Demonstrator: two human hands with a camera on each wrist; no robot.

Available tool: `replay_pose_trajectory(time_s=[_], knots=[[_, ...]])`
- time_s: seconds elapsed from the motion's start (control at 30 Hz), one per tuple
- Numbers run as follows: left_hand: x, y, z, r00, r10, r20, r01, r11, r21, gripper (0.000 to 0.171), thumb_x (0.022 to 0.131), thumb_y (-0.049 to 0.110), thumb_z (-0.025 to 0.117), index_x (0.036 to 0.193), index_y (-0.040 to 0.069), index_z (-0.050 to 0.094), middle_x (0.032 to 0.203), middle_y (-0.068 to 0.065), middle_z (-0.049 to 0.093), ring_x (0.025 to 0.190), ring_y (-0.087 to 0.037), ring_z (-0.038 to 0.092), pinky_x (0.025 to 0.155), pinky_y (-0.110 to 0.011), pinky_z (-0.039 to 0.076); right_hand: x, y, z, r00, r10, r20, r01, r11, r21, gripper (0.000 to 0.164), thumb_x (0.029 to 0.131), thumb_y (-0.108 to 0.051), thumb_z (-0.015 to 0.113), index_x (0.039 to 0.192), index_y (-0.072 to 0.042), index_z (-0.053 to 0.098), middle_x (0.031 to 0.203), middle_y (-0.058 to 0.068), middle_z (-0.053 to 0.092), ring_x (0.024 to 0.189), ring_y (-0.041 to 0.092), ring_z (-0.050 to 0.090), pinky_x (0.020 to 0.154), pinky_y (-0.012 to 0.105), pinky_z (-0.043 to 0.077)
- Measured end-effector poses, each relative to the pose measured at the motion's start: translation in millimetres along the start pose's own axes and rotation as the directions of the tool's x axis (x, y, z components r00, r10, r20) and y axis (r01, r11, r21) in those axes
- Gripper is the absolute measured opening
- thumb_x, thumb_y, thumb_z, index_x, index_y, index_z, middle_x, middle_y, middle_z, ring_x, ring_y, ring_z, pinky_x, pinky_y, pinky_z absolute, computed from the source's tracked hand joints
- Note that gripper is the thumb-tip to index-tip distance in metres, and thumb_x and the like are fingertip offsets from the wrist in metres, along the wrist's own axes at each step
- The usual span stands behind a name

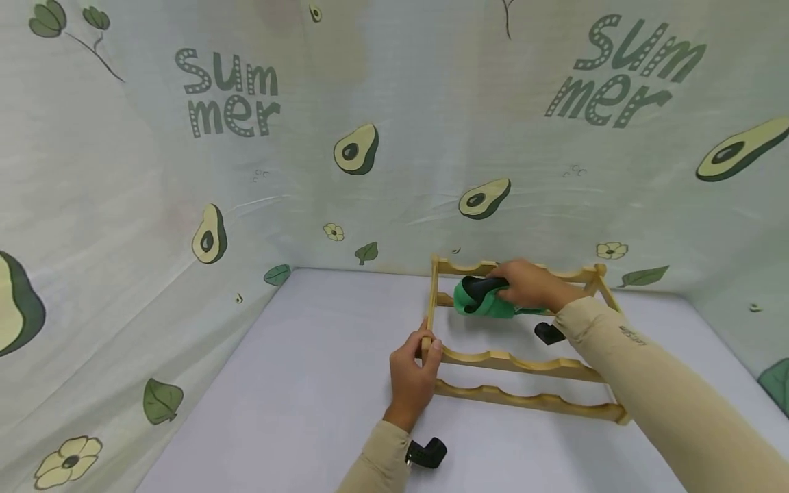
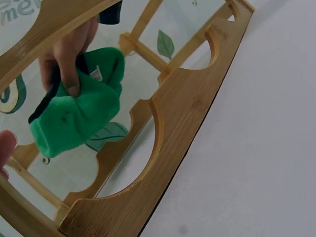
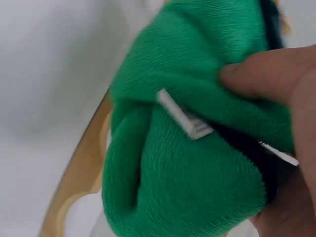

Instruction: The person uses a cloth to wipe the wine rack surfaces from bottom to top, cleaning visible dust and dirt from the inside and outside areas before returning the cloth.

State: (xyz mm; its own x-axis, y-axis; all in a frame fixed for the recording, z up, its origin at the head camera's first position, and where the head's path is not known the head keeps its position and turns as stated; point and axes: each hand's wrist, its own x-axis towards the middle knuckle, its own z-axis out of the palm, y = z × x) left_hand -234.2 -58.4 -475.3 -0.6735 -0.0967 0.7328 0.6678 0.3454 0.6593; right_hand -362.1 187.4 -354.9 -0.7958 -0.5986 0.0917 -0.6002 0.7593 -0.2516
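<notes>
A wooden rack [image 1: 524, 368] with scalloped rails stands on the white table. My left hand [image 1: 411, 376] grips its left end at the front corner post, thumb and fingers on either side of the wood. Over the back part of the rack, my right hand [image 1: 527, 282] pinches a green fuzzy cloth [image 1: 493, 305] with dark trim. Close up in the right wrist view, the thumb presses into the folded cloth [image 3: 187, 173], beside a small white tag [image 3: 185, 116]. In the left wrist view the cloth [image 2: 84, 118] hangs bunched behind the curved front rail [image 2: 187, 103].
Behind the rack rises a pale fabric backdrop [image 1: 407, 226] printed with avocados and leaves; it also borders both sides. The white table surface [image 1: 308, 383] extends left of the rack. A black wrist device [image 1: 428, 453] sits by the left cuff, another black device [image 1: 548, 333] by the right.
</notes>
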Motion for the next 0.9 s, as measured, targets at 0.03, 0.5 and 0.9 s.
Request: replay_pose_trajectory(time_s=[0.03, 0.5, 0.9], knots=[[-1.5, 0.7, 1.4, 1.000, 0.004, -0.002, -0.004, 1.000, 0.002, 0.007, 0.098, 0.017, 0.062, 0.094, 0.012, 0.064, 0.069, 0.005, 0.055, 0.062, -0.005, 0.050, 0.055, -0.020, 0.046, 1, -1, 1, 1.000, -0.008, -0.001, 0.008, 1.000, -0.012, 0.027, 0.087, -0.002, 0.069, 0.113, -0.001, 0.073, 0.106, 0.009, 0.071, 0.098, 0.027, 0.065, 0.087, 0.048, 0.051], [-8.1, 4.3, 8.8, 0.994, 0.066, -0.090, -0.069, 0.997, -0.033, 0.006, 0.095, 0.006, 0.064, 0.097, 0.011, 0.063, 0.073, 0.002, 0.056, 0.065, -0.006, 0.050, 0.059, -0.017, 0.044, 23, -20, 13, 0.996, -0.086, -0.022, 0.081, 0.983, -0.167, 0.032, 0.084, -0.003, 0.071, 0.116, -0.008, 0.074, 0.107, 0.004, 0.072, 0.097, 0.024, 0.067, 0.087, 0.045, 0.052], [-8.7, 6.0, 5.4, 0.997, 0.021, -0.071, -0.026, 0.997, -0.069, 0.009, 0.094, 0.002, 0.065, 0.099, 0.009, 0.063, 0.076, 0.000, 0.061, 0.070, -0.010, 0.057, 0.062, -0.022, 0.049, 39, -29, 29, 0.998, -0.048, 0.044, 0.053, 0.992, -0.116, 0.032, 0.087, -0.007, 0.072, 0.119, -0.008, 0.072, 0.109, 0.005, 0.072, 0.102, 0.025, 0.064, 0.098, 0.047, 0.045]])
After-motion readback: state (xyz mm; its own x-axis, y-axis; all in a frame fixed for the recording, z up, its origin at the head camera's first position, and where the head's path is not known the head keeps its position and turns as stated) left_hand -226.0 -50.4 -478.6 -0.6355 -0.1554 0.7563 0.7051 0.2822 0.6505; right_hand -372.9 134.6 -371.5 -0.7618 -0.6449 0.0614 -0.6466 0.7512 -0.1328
